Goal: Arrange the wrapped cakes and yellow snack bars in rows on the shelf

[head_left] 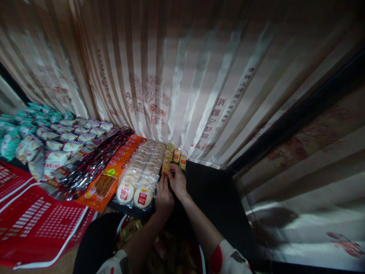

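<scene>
Both of my hands meet at a small yellow-wrapped snack packet [165,167] at the near end of a short row of similar packets. My right hand [178,182] is closed, with thumb and fingertips pinching this packet from the right. From the near side, my left hand [164,198] reaches up with its fingers close together and their tips on the packet's lower end; its thumb is hard to make out. Just beyond my right hand stand two yellow packets with red labels [182,162]. Left of my hands, two rows of clear-wrapped round crackers [143,195] overlap.
Farther left lie an orange bag of stick snacks [107,179], dark shiny packets [94,167], white packets [57,161] and green packets [11,142]. A red basket [42,213] stands lower left. Below my arms is a container of wrapped packets [129,230]. Pleated curtains [182,76] border the black table [205,190].
</scene>
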